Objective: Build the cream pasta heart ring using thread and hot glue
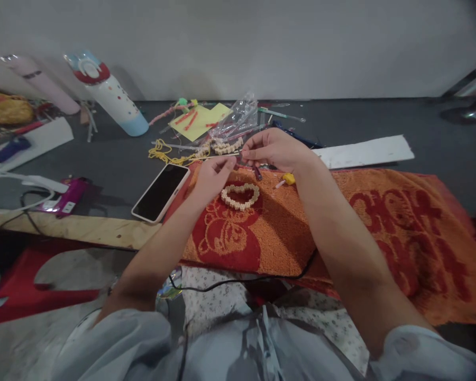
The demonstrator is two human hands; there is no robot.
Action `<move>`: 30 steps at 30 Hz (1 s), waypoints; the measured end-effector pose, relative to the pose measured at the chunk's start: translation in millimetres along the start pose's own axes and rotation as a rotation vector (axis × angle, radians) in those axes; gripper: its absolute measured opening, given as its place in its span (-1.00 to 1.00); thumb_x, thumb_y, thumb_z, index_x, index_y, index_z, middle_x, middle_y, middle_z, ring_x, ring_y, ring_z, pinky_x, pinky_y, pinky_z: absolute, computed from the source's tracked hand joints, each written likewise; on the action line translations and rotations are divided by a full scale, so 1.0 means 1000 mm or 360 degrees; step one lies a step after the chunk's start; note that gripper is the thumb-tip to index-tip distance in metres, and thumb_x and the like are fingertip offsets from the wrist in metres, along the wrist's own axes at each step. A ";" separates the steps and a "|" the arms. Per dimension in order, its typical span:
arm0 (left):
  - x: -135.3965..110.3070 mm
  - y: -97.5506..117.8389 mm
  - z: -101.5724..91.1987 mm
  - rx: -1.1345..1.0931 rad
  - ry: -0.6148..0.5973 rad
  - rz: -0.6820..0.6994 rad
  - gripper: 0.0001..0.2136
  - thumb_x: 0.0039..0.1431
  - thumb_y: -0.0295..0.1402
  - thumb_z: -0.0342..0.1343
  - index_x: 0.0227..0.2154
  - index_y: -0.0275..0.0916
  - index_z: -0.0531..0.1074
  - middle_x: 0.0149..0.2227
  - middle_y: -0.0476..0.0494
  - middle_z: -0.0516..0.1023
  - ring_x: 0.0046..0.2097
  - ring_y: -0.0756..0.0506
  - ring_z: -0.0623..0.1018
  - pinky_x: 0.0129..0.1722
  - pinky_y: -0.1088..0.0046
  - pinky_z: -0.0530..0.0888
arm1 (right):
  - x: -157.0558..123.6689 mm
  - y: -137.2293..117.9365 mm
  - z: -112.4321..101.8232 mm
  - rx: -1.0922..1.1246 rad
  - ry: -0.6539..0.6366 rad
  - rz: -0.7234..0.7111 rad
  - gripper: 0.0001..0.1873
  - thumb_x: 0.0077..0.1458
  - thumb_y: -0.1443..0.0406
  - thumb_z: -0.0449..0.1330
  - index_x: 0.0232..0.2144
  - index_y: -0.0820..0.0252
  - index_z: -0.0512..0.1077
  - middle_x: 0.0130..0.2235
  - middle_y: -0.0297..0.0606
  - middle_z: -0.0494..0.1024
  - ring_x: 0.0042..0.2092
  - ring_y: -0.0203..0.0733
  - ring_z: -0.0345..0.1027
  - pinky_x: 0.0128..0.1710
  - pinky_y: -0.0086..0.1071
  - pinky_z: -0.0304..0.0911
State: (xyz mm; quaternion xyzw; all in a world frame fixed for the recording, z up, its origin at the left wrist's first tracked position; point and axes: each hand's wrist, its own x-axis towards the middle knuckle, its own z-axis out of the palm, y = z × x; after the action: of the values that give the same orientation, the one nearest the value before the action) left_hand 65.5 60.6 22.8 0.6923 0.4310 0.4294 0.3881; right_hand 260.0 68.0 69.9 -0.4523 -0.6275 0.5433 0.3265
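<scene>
My left hand (216, 173) and my right hand (276, 148) meet above the back edge of an orange and red towel (285, 227). Thumb and forefinger are pinched together on each, around something too small to make out. Just below them, a heart-shaped loop of pale beads (241, 206) lies flat on the towel. A small dark purple piece (257, 173) is under my right fingers. Beside my right wrist rests a small yellow thing with a clear tip (288, 179). Past my fingertips lies a strip of pale beads (228, 146).
Left of the towel lies a phone (158, 193), with yellow string (162, 152) behind it. Farther back are yellow paper (198, 120), a clear plastic bag (238, 119) and a leaning white bottle (115, 98). A white strip (368, 152) lies right; a black cable (222, 284) crosses in front.
</scene>
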 end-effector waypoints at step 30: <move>0.007 -0.006 -0.005 0.0442 0.0120 0.0029 -0.83 0.22 -0.42 0.01 -0.40 -0.26 0.49 -0.36 -0.10 0.60 -0.32 -0.01 0.53 -0.32 0.50 0.37 | 0.016 0.021 0.021 -0.0710 -0.0073 0.0067 -0.90 -0.16 0.43 0.25 -0.50 0.24 0.56 -0.53 -0.29 0.50 -0.49 -0.32 0.28 -0.48 -0.41 0.15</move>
State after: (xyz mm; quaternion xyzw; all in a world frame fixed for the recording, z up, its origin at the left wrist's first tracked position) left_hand 61.0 70.2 21.0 0.7265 0.4942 0.3949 0.2682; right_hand 239.3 74.1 43.8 -0.5138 -0.7298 0.4078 0.1925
